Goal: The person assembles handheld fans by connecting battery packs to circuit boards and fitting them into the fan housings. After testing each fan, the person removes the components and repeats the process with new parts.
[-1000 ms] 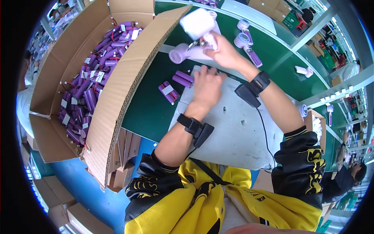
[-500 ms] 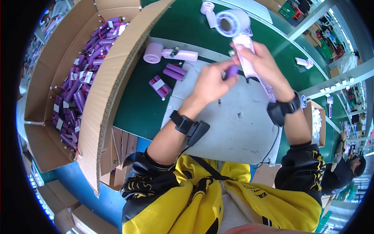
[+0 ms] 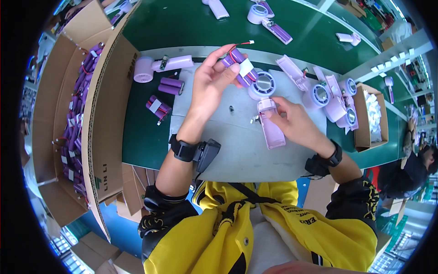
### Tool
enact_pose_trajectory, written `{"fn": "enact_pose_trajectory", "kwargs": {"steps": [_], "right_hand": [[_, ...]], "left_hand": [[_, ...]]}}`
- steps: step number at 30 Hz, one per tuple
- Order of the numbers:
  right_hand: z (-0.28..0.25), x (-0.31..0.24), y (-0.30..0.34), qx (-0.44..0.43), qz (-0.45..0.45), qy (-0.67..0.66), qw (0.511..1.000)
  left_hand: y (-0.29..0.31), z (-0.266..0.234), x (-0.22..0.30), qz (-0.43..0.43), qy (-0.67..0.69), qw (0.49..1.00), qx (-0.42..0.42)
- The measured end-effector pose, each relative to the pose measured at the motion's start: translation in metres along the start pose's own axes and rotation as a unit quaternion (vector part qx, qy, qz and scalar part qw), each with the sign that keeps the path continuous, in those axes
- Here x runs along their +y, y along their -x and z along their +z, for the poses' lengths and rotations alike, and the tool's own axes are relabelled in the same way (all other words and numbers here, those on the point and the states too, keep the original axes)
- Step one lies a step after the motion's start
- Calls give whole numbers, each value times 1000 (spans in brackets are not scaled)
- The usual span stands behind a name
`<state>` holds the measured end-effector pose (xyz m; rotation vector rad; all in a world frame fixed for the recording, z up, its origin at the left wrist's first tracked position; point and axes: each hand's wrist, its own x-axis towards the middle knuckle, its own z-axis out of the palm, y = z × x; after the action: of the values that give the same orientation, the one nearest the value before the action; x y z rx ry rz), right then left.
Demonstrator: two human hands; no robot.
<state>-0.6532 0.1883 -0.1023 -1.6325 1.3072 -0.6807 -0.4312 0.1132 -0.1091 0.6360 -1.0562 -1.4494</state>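
My left hand [image 3: 213, 80] holds a purple battery pack [image 3: 240, 67] with a white label and red and black wires, lifted above the grey mat [image 3: 237, 146]. My right hand [image 3: 293, 122] rests on the handle of a lilac hand-held fan [image 3: 268, 114] that lies on the mat with its round head toward the far side. The battery pack hovers just left of the fan's head.
A large cardboard box [image 3: 98, 114] full of purple battery packs stands at left. Two loose battery packs [image 3: 164, 96] and another fan [image 3: 162, 67] lie on the green table. Several opened fan shells [image 3: 328, 93] and a small carton [image 3: 372, 116] sit at right.
The fan has come down from in front of me onto the mat under my right hand. My left hand has lifted a battery pack beside its head.
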Motion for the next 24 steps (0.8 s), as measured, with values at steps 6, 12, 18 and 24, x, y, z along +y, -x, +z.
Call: {"fn": "enact_pose_trajectory", "kwargs": {"steps": [6, 12, 18, 24], "right_hand": [[-12, -32, 2, 38, -99, 8, 994], [3, -23, 1, 62, -112, -132, 983], [-3, 10, -11, 168, -162, -145, 962], [-4, 23, -17, 204, -192, -146, 949]], "left_hand": [[20, 10, 1, -35, -69, 982, -173], [27, 32, 3, 56, -228, 953, -191], [25, 21, 10, 169, -513, 832, -123], [23, 27, 14, -44, -531, 826, -183]]}}
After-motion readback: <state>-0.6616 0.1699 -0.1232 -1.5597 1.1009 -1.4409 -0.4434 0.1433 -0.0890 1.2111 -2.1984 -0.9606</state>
